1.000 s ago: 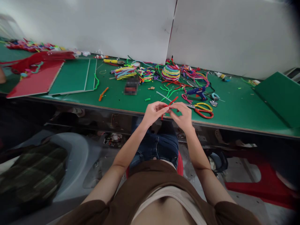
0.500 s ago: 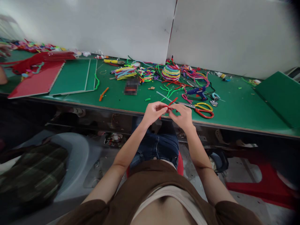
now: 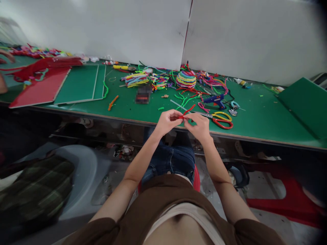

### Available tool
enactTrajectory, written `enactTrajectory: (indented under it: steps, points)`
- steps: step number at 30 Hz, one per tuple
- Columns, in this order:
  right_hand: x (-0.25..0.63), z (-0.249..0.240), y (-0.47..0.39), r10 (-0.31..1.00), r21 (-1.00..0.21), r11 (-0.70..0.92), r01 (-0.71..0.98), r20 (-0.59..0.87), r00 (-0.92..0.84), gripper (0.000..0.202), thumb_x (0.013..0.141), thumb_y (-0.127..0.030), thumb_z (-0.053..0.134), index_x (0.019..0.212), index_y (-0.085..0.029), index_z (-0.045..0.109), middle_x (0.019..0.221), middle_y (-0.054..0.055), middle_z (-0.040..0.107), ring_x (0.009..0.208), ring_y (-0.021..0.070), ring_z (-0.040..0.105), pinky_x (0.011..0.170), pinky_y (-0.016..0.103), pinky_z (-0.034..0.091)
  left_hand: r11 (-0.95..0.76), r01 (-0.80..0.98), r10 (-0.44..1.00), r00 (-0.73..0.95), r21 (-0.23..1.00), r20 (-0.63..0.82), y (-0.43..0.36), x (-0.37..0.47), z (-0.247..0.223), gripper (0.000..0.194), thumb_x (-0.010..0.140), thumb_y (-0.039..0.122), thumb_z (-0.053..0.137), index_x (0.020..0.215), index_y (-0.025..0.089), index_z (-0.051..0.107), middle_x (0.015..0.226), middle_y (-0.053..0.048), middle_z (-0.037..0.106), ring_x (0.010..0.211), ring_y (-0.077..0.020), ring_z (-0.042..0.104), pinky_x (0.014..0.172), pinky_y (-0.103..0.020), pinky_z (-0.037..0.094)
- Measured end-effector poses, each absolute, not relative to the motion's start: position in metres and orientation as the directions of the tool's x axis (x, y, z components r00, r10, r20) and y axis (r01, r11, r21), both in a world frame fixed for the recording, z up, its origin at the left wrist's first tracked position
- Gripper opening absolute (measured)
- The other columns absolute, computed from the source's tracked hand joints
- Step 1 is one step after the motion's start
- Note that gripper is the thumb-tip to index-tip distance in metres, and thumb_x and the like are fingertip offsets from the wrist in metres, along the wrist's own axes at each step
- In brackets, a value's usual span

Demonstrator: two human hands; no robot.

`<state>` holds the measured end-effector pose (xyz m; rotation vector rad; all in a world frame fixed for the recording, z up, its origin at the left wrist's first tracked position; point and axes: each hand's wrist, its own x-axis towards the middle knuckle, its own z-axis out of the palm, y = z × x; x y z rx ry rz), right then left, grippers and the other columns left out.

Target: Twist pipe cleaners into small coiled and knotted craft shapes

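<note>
Between my hands, over the table's front edge, is a red pipe cleaner (image 3: 189,110); one end sticks up to the right past the fingertips. My left hand (image 3: 168,120) pinches it from the left, thumb against fingers. From the right, the fingertips of my right hand (image 3: 198,124) are closed on the same piece, almost touching the left ones. The fingers hide its middle. Scissors (image 3: 222,120) with one yellow and one red handle lie just right of my right hand, the blades partly behind it. A clear glue stick (image 3: 178,105) lies beyond my fingers.
On the green table (image 3: 260,119) lie a blue glue gun (image 3: 214,100), green pipe cleaners (image 3: 187,101) and an orange twisted piece (image 3: 113,102). Behind them stand a striped dome (image 3: 186,79) and a bundle of coloured pipe cleaners (image 3: 136,79). Green and red boards (image 3: 41,89) lie left, near another person's arm (image 3: 3,83).
The red pipe cleaner's free end now points further right, and the tail that hung below my fingers no longer shows. My left fingers have shifted slightly; my right hand stays nearly in place.
</note>
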<state>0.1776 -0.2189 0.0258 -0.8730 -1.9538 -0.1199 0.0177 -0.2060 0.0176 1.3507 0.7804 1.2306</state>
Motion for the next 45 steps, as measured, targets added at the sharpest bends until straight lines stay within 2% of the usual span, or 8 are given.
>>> enactTrajectory:
  steps: [15,20,23,27,33,39,42,45]
  points:
    - [0.176,0.026,-0.219,0.611,-0.363,0.698,0.617,0.751,-0.25,0.013,0.075,-0.016,0.055,0.08,-0.019,0.067,0.068,0.0,0.069,0.061,0.0124,0.061,0.06,0.025,0.049,-0.326,-0.072,0.868,0.371,0.943,0.329,-0.206,0.012,0.018,0.019,0.075,0.023,0.061,0.09,0.013,0.058,0.088,-0.005,0.065,0.075,-0.0098,0.061,0.067,-0.022,0.048]
    - [0.174,0.029,-0.219,0.642,-0.422,0.683,0.597,0.736,-0.214,0.014,0.074,-0.014,0.057,0.081,-0.019,0.067,0.068,0.0,0.068,0.06,0.0119,0.06,0.058,0.025,0.048,-0.428,0.114,0.892,0.212,0.897,0.399,-0.217,0.014,0.022,0.019,0.076,0.021,0.062,0.092,0.017,0.052,0.085,-0.002,0.064,0.08,-0.0107,0.062,0.069,-0.022,0.049]
    - [0.176,0.034,-0.218,0.646,-0.428,0.709,0.561,0.713,-0.273,0.014,0.079,-0.016,0.057,0.088,-0.019,0.067,0.077,0.002,0.07,0.068,0.0132,0.062,0.062,0.026,0.05,-0.371,0.03,0.917,0.174,0.928,0.36,-0.22,0.015,0.026,0.018,0.076,0.021,0.062,0.088,0.017,0.05,0.082,-0.001,0.062,0.078,-0.0109,0.062,0.06,-0.019,0.049]
    - [0.181,0.036,-0.216,0.624,-0.43,0.761,0.486,0.689,-0.368,0.017,0.085,-0.026,0.057,0.097,-0.021,0.066,0.091,0.004,0.071,0.082,0.0156,0.063,0.066,0.027,0.05,-0.227,-0.166,0.93,0.255,0.959,0.265,-0.218,0.014,0.031,0.015,0.075,0.022,0.061,0.086,0.015,0.052,0.079,-0.001,0.06,0.069,-0.0088,0.061,0.05,-0.016,0.047]
    - [0.177,0.032,-0.216,0.655,-0.46,0.716,0.525,0.703,-0.277,0.017,0.087,-0.031,0.054,0.089,-0.02,0.067,0.079,0.003,0.069,0.067,0.0133,0.06,0.063,0.027,0.048,-0.16,-0.175,0.936,0.286,0.972,0.205,-0.215,0.016,0.029,0.021,0.072,0.023,0.065,0.084,0.015,0.05,0.078,0.0,0.059,0.065,-0.0074,0.059,0.051,-0.016,0.048]
    - [0.174,0.027,-0.215,0.721,-0.469,0.658,0.59,0.62,-0.311,0.017,0.087,-0.027,0.052,0.081,-0.018,0.066,0.067,0.002,0.063,0.062,0.0126,0.056,0.06,0.026,0.044,-0.31,0.086,0.92,0.277,0.947,0.276,-0.21,0.013,0.018,0.016,0.073,0.021,0.063,0.081,0.016,0.051,0.074,0.0,0.06,0.066,-0.0096,0.059,0.058,-0.022,0.049]
    - [0.174,0.022,-0.212,0.731,-0.487,0.657,0.575,0.597,-0.33,0.015,0.086,-0.024,0.053,0.082,-0.018,0.066,0.071,0.002,0.065,0.064,0.0131,0.057,0.061,0.026,0.044,-0.418,0.289,0.892,0.309,0.861,0.33,-0.21,0.009,0.02,0.011,0.074,0.018,0.061,0.082,0.017,0.053,0.076,-0.002,0.064,0.071,-0.0126,0.061,0.066,-0.026,0.049]
    - [0.175,0.019,-0.211,0.746,-0.502,0.651,0.569,0.563,-0.356,0.014,0.086,-0.022,0.053,0.081,-0.018,0.066,0.075,0.003,0.067,0.068,0.0139,0.059,0.064,0.026,0.045,-0.487,0.461,0.865,0.37,0.742,0.338,-0.211,0.007,0.027,0.008,0.075,0.017,0.059,0.082,0.017,0.054,0.072,-0.003,0.064,0.065,-0.0141,0.06,0.061,-0.026,0.045]
